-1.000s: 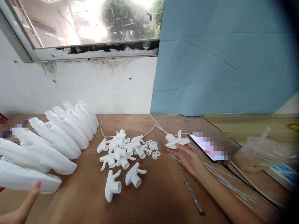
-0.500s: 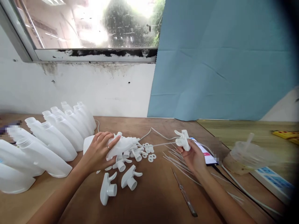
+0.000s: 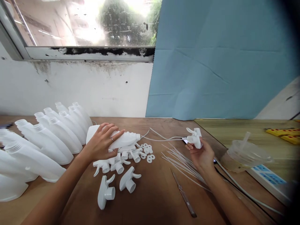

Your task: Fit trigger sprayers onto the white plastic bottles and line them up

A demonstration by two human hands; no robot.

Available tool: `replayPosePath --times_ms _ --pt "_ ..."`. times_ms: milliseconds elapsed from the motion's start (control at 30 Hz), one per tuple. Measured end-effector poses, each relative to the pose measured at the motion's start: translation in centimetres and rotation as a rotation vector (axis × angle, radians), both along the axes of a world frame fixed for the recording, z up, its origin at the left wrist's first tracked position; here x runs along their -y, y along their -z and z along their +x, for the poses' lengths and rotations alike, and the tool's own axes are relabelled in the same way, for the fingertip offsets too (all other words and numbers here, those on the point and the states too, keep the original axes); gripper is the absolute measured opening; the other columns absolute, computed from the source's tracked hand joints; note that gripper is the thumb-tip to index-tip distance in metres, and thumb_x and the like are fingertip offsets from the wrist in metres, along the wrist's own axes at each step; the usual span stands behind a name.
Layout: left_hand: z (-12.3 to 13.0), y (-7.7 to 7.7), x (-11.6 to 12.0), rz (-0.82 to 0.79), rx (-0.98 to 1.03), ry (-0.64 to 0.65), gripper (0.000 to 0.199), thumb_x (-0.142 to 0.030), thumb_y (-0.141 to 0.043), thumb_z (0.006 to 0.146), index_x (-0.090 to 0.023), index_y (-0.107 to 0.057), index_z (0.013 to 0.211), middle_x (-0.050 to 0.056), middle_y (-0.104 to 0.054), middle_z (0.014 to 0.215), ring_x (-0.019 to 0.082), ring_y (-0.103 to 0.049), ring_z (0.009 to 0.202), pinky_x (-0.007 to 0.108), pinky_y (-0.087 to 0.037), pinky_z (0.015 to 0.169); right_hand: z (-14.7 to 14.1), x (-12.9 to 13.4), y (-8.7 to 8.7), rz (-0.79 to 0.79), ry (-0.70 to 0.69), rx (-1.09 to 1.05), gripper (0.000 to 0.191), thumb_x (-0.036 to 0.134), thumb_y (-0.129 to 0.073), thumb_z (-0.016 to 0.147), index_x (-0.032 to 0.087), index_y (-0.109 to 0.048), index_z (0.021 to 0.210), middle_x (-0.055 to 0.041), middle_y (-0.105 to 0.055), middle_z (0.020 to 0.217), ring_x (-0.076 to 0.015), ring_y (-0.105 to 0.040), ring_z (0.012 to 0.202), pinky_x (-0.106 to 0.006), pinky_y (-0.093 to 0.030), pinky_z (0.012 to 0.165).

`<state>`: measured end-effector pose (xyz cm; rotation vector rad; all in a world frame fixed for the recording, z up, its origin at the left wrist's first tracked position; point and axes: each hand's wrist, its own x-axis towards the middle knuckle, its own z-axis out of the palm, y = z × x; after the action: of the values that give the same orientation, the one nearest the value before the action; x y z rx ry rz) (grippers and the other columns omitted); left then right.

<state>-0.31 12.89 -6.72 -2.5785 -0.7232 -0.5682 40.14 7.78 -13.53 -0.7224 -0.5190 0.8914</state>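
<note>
A white bottle point(image 3: 127, 139) lies on its side, its threaded neck pointing right, with my left hand point(image 3: 103, 142) closed over its body. Raised at the right, my right hand point(image 3: 201, 154) grips a white spray head point(image 3: 195, 137); a thin tube extends from it toward the bottle neck. Loose spray heads point(image 3: 128, 180) and several white rings point(image 3: 147, 148) lie below and beside the bottle. Thin white tubes point(image 3: 180, 159) are spread on the table left of my right hand.
Upright white bottles point(image 3: 56, 137) crowd the left side. A pointed metal tool point(image 3: 184, 193) lies in front. At the right are a phone point(image 3: 185, 140) partly behind my right hand, cables, a plastic cup point(image 3: 239, 156) with a straw and a power strip point(image 3: 269, 178).
My right hand has moved right with the spray head, and the tube end has come away from the bottle neck area. My left hand has shifted slightly right with the bottle, now lying more level.
</note>
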Motion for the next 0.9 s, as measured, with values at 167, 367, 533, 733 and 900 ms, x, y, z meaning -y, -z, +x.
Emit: replayPosePath --times_ms 167,367,533,733,900 --pt "-0.1 0.0 0.1 0.009 0.003 0.008 0.074 -0.031 -0.059 0.075 -0.019 -0.036 0.143 0.014 -0.047 0.125 0.032 -0.041 0.121 0.054 -0.027 0.107 0.2 -0.1 0.2 0.006 0.047 0.026 0.022 0.029 -0.073 0.066 0.021 -0.053 0.066 0.0041 -0.059 0.062 -0.0083 -0.044 0.045 -0.023 -0.037 0.042" --pt "0.6 0.0 0.5 -0.025 -0.010 0.031 0.076 -0.035 -0.060 0.075 -0.019 -0.033 0.144 0.014 -0.047 0.124 0.034 -0.040 0.120 0.057 -0.025 0.105 -2.4 0.4 0.0 -0.013 -0.069 0.182 0.020 0.035 -0.073 0.072 0.021 -0.058 0.072 0.0027 -0.063 0.069 -0.0111 -0.051 0.049 -0.027 -0.044 0.046" --pt "2.0 0.7 1.3 -0.099 -0.040 0.038 0.075 -0.035 -0.058 0.077 -0.018 -0.031 0.145 0.015 -0.047 0.126 0.033 -0.038 0.121 0.055 -0.027 0.103 -6.5 1.8 0.0 -0.111 -0.323 0.311 0.021 0.038 -0.073 0.076 0.022 -0.064 0.085 -0.0020 -0.069 0.082 -0.0177 -0.063 0.065 -0.032 -0.052 0.063" --pt "3.8 1.5 2.6 -0.175 -0.096 0.056 0.070 -0.039 -0.054 0.081 -0.017 -0.032 0.144 0.015 -0.048 0.125 0.034 -0.038 0.119 0.057 -0.026 0.103 -9.8 3.4 0.7 -0.169 -0.512 0.366 0.035 0.038 -0.071 0.077 0.027 -0.060 0.109 -0.0057 -0.069 0.109 -0.0248 -0.068 0.090 -0.038 -0.053 0.081" --pt "4.6 1.8 3.1 -0.202 -0.115 0.049 0.067 -0.040 -0.055 0.082 -0.018 -0.034 0.142 0.014 -0.049 0.124 0.034 -0.038 0.118 0.058 -0.025 0.104 -10.0 3.8 1.3 -0.189 -0.470 0.500 0.043 0.035 -0.076 0.072 0.028 -0.058 0.110 -0.0044 -0.070 0.107 -0.0234 -0.066 0.089 -0.039 -0.050 0.085"
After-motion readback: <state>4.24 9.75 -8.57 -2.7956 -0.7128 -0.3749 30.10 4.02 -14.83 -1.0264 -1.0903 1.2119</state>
